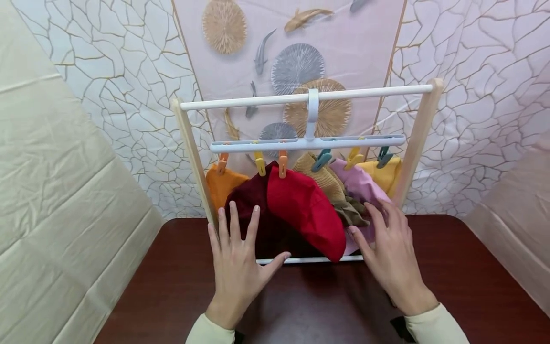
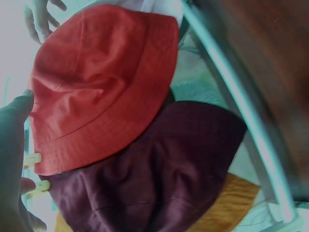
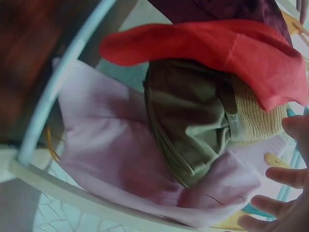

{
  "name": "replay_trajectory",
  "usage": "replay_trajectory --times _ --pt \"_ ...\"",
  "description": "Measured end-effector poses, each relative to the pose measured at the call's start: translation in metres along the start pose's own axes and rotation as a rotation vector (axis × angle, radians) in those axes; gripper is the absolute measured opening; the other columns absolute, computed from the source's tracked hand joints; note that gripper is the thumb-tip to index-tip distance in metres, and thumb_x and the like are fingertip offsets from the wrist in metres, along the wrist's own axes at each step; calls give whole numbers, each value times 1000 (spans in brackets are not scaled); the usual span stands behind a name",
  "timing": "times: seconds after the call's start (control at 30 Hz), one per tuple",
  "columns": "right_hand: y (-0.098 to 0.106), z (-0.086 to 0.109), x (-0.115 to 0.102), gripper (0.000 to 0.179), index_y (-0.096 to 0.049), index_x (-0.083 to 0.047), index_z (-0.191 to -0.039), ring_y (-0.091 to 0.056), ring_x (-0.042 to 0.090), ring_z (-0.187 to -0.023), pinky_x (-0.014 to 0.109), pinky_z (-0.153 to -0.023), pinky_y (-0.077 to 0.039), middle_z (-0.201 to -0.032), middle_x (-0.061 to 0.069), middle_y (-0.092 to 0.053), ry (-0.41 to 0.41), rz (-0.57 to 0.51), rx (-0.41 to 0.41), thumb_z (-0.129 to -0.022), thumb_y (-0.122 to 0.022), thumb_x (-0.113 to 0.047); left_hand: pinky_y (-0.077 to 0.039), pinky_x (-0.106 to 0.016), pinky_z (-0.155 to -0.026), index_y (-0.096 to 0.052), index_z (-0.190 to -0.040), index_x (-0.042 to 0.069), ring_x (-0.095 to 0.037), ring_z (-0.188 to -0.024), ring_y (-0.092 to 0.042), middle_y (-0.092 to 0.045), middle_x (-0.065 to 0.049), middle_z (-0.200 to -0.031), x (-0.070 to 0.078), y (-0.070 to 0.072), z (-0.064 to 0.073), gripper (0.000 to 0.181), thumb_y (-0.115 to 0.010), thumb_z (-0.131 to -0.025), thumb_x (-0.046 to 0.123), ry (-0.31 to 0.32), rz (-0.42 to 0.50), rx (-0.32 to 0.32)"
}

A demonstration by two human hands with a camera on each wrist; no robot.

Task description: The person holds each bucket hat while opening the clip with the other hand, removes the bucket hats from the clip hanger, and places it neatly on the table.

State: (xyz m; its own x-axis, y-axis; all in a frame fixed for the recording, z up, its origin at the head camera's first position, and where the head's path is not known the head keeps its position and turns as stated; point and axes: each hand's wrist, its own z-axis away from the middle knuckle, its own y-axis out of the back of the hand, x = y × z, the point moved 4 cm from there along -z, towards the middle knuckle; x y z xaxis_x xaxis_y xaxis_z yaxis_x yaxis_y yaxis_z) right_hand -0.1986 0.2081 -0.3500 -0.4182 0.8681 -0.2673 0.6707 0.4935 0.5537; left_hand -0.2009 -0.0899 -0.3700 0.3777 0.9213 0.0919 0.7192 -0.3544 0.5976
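Note:
A row of cloth hats hangs by clips from a pale blue hanger (image 1: pixel 262 145): an orange one (image 1: pixel 225 184), a dark maroon bucket hat (image 1: pixel 245 200), a red bucket hat (image 1: pixel 301 200), a tan knit hat with olive cloth (image 1: pixel 315 174), a pink hat (image 1: pixel 356 181) and a yellow one (image 1: pixel 382 174). My left hand (image 1: pixel 238 270), fingers spread, is in front of the maroon hat and holds nothing. Near the pink and olive cloth, my right hand (image 1: pixel 393 253) has its fingers loosely bent and grips nothing. In the right wrist view the olive cloth (image 3: pixel 183 111) overlaps the pink hat (image 3: pixel 111 140).
The hanger hooks over the white top bar (image 1: pixel 249 102) of a rack with wooden side posts (image 1: pixel 417 138). A white lower bar (image 1: pixel 301 261) runs close over the dark brown table (image 1: pixel 163 286). Patterned cloth (image 1: pixel 116 71) forms the back, with beige cloth (image 1: pixel 56 191) at the left.

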Motion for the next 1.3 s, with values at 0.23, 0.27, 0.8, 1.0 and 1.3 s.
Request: replay_trajectory --times 0.23,0.27,0.8,1.0,1.3 --pt "6 -16 0 71 -56 4 -140 -45 54 -131 70 -105 -37 -141 35 -49 75 -14 50 -106 -52 -58 -17 -78 -118 -30 -168 23 -52 -156 -22 -22 -24 -172 2 8 -20 103 -51 -89 85 -46 10 28" --pt "7 -18 0 73 -56 4 -140 -45 53 -130 69 -105 -37 -140 35 -49 79 -17 54 -106 -50 -60 -17 -78 -118 -30 -168 22 -52 -156 -23 -23 -25 -172 2 9 -22 104 -57 -88 82 -52 11 31" --pt "14 -83 5 68 -48 7 -148 -40 52 -141 61 -119 -35 -151 36 -41 155 -24 143 -88 -79 -5 -18 -69 -123 -38 -165 18 -45 -156 -23 -31 -24 -167 24 26 -115 89 -68 -93 62 -214 -77 112" --pt "11 -105 9 71 -41 9 -154 -28 56 -151 66 -122 -27 -158 39 -32 167 60 81 -94 -76 -9 -18 -72 -122 -44 -163 20 -46 -152 -33 -38 -21 -166 38 20 -138 83 -63 -95 65 -230 -136 47" --pt "12 -116 11 73 -41 6 -155 -26 59 -149 71 -118 -29 -158 38 -32 119 116 41 -93 -76 -10 -22 -82 -113 -44 -162 22 -47 -150 -36 -45 -21 -160 46 14 -147 85 -69 -93 63 -170 -129 -25"
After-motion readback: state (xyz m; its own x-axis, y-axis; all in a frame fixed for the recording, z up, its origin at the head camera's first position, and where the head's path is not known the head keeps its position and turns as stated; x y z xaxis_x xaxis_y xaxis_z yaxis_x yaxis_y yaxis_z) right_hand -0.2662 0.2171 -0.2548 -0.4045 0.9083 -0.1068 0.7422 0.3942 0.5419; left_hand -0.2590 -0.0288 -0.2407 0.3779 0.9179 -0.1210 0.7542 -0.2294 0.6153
